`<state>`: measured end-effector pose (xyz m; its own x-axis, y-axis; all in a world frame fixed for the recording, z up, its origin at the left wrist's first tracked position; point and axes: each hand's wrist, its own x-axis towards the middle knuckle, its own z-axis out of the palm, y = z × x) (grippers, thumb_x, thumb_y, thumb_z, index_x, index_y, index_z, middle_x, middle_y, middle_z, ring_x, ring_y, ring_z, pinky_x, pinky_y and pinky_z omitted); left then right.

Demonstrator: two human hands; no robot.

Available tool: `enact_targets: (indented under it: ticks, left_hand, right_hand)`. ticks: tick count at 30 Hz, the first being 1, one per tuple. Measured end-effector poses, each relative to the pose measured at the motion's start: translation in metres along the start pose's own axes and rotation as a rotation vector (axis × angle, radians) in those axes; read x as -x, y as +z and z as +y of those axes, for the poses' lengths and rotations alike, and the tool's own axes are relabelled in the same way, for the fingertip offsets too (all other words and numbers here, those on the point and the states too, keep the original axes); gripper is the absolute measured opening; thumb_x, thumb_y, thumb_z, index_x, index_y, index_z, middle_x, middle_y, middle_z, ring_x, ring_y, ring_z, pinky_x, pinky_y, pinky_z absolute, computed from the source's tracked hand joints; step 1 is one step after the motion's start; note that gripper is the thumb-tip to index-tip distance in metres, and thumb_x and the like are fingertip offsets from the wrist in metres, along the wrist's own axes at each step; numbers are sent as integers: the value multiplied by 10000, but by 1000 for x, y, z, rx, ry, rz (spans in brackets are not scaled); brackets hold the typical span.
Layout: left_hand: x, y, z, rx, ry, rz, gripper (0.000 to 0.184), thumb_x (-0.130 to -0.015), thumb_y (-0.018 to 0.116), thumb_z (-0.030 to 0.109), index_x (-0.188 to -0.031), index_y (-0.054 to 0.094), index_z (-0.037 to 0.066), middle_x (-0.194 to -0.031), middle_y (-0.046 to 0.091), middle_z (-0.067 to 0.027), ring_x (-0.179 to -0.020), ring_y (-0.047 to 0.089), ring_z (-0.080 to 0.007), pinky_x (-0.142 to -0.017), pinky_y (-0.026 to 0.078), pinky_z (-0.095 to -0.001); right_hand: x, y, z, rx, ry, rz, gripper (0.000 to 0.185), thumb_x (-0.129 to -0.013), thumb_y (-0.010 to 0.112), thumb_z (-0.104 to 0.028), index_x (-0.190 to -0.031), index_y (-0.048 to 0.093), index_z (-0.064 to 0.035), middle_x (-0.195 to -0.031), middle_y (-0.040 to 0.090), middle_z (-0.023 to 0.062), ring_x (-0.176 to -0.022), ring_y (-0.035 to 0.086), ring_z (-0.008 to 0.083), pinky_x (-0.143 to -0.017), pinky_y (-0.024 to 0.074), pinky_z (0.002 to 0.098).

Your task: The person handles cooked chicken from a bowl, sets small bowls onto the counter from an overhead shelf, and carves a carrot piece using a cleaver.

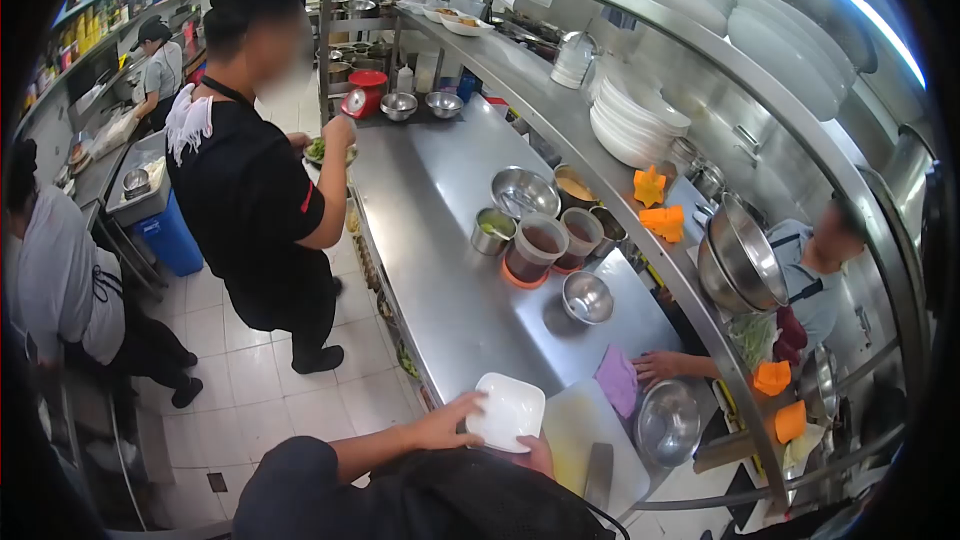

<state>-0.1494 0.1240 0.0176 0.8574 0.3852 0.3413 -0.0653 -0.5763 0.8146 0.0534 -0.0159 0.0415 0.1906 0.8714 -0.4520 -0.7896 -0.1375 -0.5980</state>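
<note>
A white square dish (pixel 508 408) is between my two hands at the front edge of the steel counter. My left hand (pixel 446 426) grips its left edge, with the fingers over the rim. At its lower right corner, my right hand (pixel 534 453) holds the rim, and part of that hand is hidden by the dish. Nothing shows inside the dish. Just right of my right hand lies a white cutting board (pixel 590 430) with a yellowish stain, and a knife (pixel 598 475) rests on it.
A purple cloth (pixel 617 380) and a steel bowl (pixel 668 424) sit beyond the board, near another person's hand (pixel 656 368). Tubs of dark sauce (pixel 533 245) and a small steel bowl (pixel 587 297) stand on the counter (pixel 430 270). A co-worker (pixel 250 160) holds a plate of greens.
</note>
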Motion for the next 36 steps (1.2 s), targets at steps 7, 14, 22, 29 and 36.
enact_targets:
  ticks: [7, 14, 22, 29, 36]
  left_hand:
    - [-40, -7, -74, -59, -718, 240, 451, -876, 699, 216, -1273, 633, 14, -1092, 703, -278, -1095, 677, -444, -962, 541, -480]
    - [-69, -74, -110, -248, -721, 542, 406, -886, 611, 181, -1253, 652, 13, -977, 710, -295, -976, 689, -481, -898, 534, -535]
    - [-74, -171, -243, 367, -680, 1146, 398, -913, 555, 70, -1296, 564, -33, -1085, 681, -158, -831, 687, -243, -612, 578, -385]
    - [-146, -168, -213, 634, -573, 1017, 363, -1009, 611, 197, -1338, 598, 44, -998, 683, -72, -755, 613, -181, -743, 543, -319]
    - [-111, -28, -100, -299, -404, 178, 521, -931, 645, 153, -1424, 519, 39, -1046, 708, -303, -1025, 688, -465, -933, 539, -513]
  right_hand:
    - [-42, 23, 3, 323, -156, 249, 743, -855, 606, 103, -1519, 300, -28, -1346, 539, 249, -1156, 636, 435, -858, 611, 634]
    - [-79, 10, -4, 467, -215, 345, 650, -880, 576, 71, -1484, 351, -17, -1354, 547, 231, -1131, 662, 396, -764, 671, 528]
    - [-77, 2, 4, 385, -286, 373, 570, -939, 592, -9, -1470, 387, -28, -1347, 579, 186, -1140, 662, 344, -828, 638, 506]
    - [-64, 8, 13, 348, -300, 478, 545, -973, 649, -82, -1450, 391, -31, -1304, 611, 161, -1106, 667, 278, -811, 629, 430]
    - [-64, 1, -4, 314, -198, 227, 681, -1049, 606, -196, -1628, 262, -95, -1473, 514, 148, -1287, 573, 254, -1006, 538, 416]
